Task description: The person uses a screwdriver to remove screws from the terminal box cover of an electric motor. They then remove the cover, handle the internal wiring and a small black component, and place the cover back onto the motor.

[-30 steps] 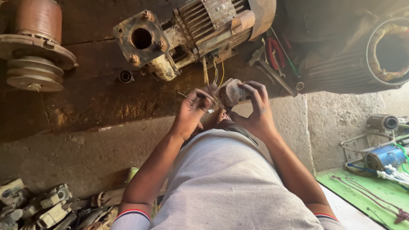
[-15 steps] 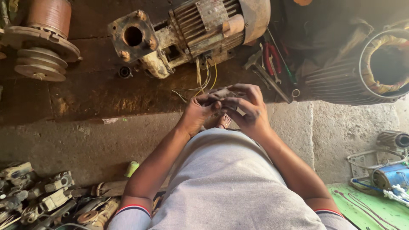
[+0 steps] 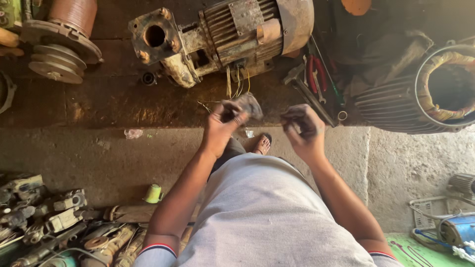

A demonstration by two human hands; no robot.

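Observation:
My left hand (image 3: 223,124) is raised in front of me, fingers closed on a small dark, grimy part (image 3: 249,105). My right hand (image 3: 302,129) is a short way to the right of it, fingers curled; whether it holds something small I cannot tell. Both hands hover just in front of an old electric motor (image 3: 232,34) with a rusty flange, lying on a stained wooden bench (image 3: 109,99). Thin yellow wires (image 3: 235,84) hang from the motor toward my left hand. My sandalled foot (image 3: 262,144) shows below the hands.
A stepped pulley with a copper coil (image 3: 62,47) sits at the far left. Red-handled pliers and spanners (image 3: 316,79) lie right of the motor. A finned stator with windings (image 3: 435,91) is at the right. Scrap parts (image 3: 54,222) litter the floor, with a green spool (image 3: 154,194).
My hands have come apart: the right one has moved rightward off the dark part, which stays in the left hand. The view has shifted slightly.

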